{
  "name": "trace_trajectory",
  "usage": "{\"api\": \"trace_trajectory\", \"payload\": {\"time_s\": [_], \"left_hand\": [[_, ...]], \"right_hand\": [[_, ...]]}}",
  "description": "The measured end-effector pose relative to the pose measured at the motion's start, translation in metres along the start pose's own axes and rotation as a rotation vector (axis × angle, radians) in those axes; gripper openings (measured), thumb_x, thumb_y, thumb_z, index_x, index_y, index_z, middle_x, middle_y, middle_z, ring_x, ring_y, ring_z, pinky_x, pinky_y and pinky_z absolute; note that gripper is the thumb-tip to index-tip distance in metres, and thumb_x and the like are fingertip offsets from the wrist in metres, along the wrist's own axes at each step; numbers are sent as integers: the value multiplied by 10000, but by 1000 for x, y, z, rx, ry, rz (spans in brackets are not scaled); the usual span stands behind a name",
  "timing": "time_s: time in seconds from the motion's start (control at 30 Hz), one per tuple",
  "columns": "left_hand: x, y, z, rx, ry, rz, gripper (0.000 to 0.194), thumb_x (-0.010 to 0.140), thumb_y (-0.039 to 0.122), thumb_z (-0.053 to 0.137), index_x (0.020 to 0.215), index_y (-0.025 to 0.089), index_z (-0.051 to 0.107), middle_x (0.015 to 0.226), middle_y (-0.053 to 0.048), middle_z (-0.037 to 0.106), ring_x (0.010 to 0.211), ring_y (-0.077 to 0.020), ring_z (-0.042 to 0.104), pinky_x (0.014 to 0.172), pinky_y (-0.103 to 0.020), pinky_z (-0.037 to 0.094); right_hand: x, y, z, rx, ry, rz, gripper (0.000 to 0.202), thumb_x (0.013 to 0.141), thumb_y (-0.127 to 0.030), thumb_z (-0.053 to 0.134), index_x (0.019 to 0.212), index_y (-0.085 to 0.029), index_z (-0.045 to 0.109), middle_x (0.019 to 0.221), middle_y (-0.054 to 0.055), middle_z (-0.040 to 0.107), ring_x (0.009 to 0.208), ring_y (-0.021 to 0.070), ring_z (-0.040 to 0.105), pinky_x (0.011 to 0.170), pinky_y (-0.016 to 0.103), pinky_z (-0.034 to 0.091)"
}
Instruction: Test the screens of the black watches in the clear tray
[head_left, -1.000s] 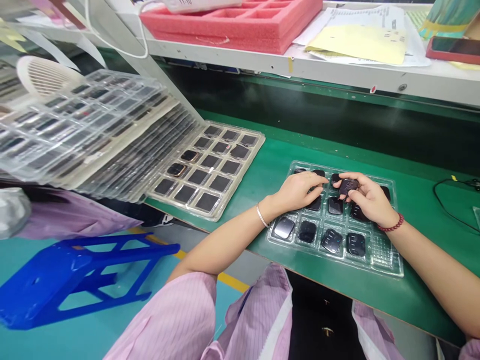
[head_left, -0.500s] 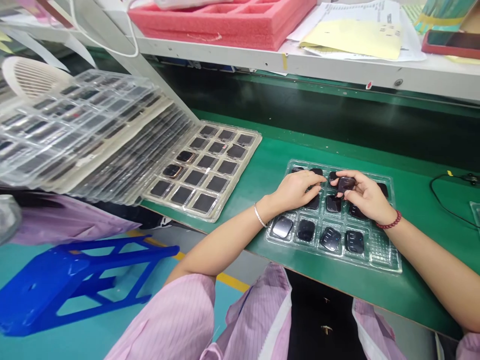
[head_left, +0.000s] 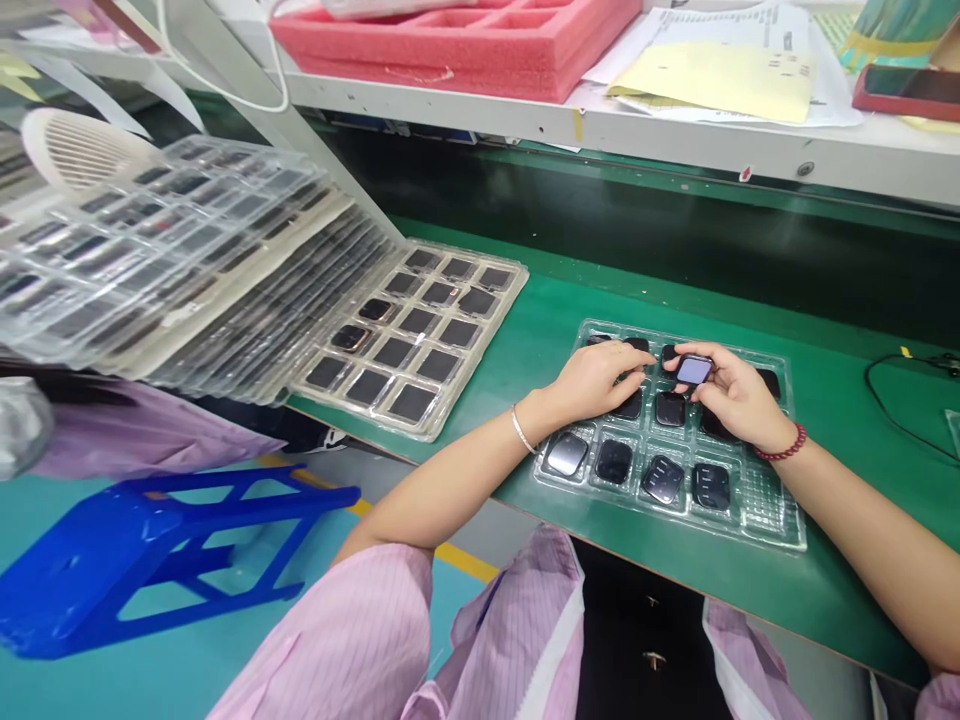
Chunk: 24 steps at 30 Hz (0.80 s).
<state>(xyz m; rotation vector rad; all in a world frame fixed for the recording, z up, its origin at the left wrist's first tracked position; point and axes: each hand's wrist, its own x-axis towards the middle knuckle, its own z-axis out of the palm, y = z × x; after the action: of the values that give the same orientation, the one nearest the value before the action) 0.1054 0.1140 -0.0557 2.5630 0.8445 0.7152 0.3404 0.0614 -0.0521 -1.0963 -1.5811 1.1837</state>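
Observation:
My right hand (head_left: pixel 739 395) grips a dark smartwatch body (head_left: pixel 694 371) between thumb and fingers, above the clear plastic tray (head_left: pixel 784 535). Its screen face looks pale and bluish, lit or reflecting light. Resting over the tray's left part, my left hand (head_left: pixel 600 380) has thumb and fingers apart and holds nothing I can see. It partly covers some watch bodies beneath. Along the near row lie several dark square watch bodies, one of them (head_left: pixel 663 480) turned askew in its pocket. The near right pocket holds no watch body.
Left of the hands lies a tray of dark square pieces (head_left: pixel 411 402), beside a leaning stack of similar trays (head_left: pixel 247 300). A white shelf (head_left: pixel 675 150) spans the back, bearing red foam (head_left: pixel 487 60) and papers. A black cable (head_left: pixel 874 400) lies right; a blue stool (head_left: pixel 112 570) stands below left.
The watch body in my right hand has tilted, and its face went from dark to pale bluish. My left hand stays in place over the tray. The view has shifted slightly.

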Motion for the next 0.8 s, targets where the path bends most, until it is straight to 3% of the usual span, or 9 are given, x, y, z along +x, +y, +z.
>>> {"api": "trace_trajectory", "payload": {"time_s": [0.17, 0.33, 0.47, 0.8], "left_hand": [[0, 0, -1, 21, 3, 10, 295, 978, 246, 485, 1203, 164, 657, 1070, -73, 732, 991, -211, 679, 892, -354, 532], [0, 0, -1, 18, -11, 2, 293, 975, 237, 484, 1201, 168, 659, 1066, -71, 731, 995, -207, 680, 899, -349, 533], [0, 0, -1, 24, 4, 15, 290, 973, 234, 495, 1204, 166, 656, 1066, -70, 732, 995, -212, 678, 896, -352, 531], [0, 1, -1, 31, 7, 22, 288, 978, 235, 494, 1204, 157, 654, 1056, -71, 732, 987, -204, 680, 893, -344, 530]], "right_hand": [[-1, 1, -1, 15, -32, -22, 494, 784, -120, 588, 1264, -237, 591, 1227, 79, 686, 926, 211, 708, 843, 379, 601], [-1, 0, -1, 4, -7, 15, 421, 837, -153, 585, 1251, -228, 603, 1189, 85, 702, 842, 197, 711, 735, 347, 618], [-1, -1, 0, 35, -26, -11, 420, 834, -129, 579, 1242, -223, 610, 1174, 76, 707, 865, 183, 707, 820, 355, 623], [-1, 2, -1, 20, -41, -29, 393, 860, -142, 585, 1246, -213, 612, 1165, 86, 712, 869, 185, 720, 821, 359, 635]]}}
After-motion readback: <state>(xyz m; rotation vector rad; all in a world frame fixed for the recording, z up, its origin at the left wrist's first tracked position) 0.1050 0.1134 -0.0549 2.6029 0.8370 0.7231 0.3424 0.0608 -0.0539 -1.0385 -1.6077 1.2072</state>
